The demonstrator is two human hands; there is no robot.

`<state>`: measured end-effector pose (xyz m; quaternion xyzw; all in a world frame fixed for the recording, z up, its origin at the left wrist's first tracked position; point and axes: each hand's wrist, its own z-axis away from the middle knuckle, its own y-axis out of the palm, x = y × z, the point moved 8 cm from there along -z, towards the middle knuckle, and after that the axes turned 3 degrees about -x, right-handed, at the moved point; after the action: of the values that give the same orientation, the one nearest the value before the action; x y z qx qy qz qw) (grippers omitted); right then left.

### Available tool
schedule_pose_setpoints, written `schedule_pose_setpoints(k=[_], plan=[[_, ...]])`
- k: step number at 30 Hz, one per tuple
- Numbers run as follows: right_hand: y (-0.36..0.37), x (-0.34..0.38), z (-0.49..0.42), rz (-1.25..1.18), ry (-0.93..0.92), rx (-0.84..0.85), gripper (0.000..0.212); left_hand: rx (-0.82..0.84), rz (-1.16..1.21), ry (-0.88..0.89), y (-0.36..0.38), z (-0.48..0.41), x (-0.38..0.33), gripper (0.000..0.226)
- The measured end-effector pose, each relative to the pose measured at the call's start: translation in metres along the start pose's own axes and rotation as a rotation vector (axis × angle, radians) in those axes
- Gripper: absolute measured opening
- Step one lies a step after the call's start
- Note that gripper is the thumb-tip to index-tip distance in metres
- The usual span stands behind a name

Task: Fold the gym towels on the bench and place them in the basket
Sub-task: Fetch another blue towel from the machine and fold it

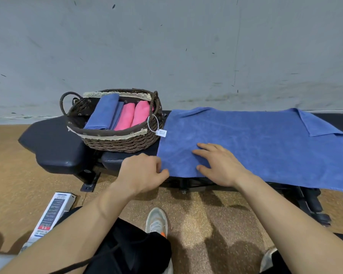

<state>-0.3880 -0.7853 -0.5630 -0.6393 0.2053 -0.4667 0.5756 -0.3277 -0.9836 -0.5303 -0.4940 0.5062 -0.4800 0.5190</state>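
Blue towel (255,143), spread on tabletop (53,139): left hand (143,173) apparently pinches near corner; right hand (220,165) flat, pressing. Square edges before folding.

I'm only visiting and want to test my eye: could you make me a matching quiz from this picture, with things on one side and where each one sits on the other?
Things
1. large blue terry towel
2. two folded pink towels
3. small white paper tag
4. right hand

Places
A. dangles on a loop outside the brown woven basket
B. lies flat, fingers straight, on blue cloth
C. spread over the black padded bench
D. packed inside the basket

Pairs: 1-C, 2-D, 3-A, 4-B
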Motion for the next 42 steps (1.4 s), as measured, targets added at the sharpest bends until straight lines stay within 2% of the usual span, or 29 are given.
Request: schedule_pose_setpoints(k=[4,8,15,18,22,24,26,30,32,35,38,42], plan=[[-0.023,-0.01,0.004,-0.105,0.044,-0.093,0.048,-0.071,0.114,0.067,-0.016,-0.017,-0.034,0.034],[-0.05,-0.049,0.014,-0.118,0.123,-0.166,0.045,-0.024,0.213,0.177,-0.016,-0.049,-0.1,0.025],[-0.106,-0.187,0.071,-0.146,0.427,-0.34,0.042,0.054,0.347,0.329,-0.015,-0.135,-0.254,0.02],[-0.117,-0.246,0.111,-0.158,0.608,-0.41,0.033,0.041,0.352,0.417,-0.011,-0.172,-0.323,0.003],[-0.117,-0.308,0.158,-0.113,0.883,-0.47,0.028,0.034,0.294,0.605,0.01,-0.212,-0.403,0.041],[-0.117,-0.326,0.17,-0.125,0.975,-0.507,0.034,0.138,0.295,0.65,0.027,-0.222,-0.432,0.061],[-0.116,-0.334,0.17,-0.142,0.997,-0.506,0.038,0.204,0.269,0.672,0.041,-0.228,-0.45,0.063],[-0.112,-0.338,0.16,-0.184,0.985,-0.48,0.038,0.133,0.289,0.71,0.03,-0.241,-0.466,0.021],[-0.115,-0.339,0.157,-0.215,0.985,-0.508,0.04,0.136,0.398,0.674,0.014,-0.248,-0.463,0.017],[-0.116,-0.339,0.152,-0.293,0.986,-0.512,0.045,0.197,0.621,0.658,-0.012,-0.252,-0.461,0.024],[-0.122,-0.338,0.147,-0.482,0.921,-0.623,0.025,0.186,0.709,0.631,-0.028,-0.259,-0.46,0.017],[-0.134,-0.336,0.158,-0.823,0.902,-0.838,0.026,0.091,0.685,0.53,-0.03,-0.275,-0.457,0.018]])
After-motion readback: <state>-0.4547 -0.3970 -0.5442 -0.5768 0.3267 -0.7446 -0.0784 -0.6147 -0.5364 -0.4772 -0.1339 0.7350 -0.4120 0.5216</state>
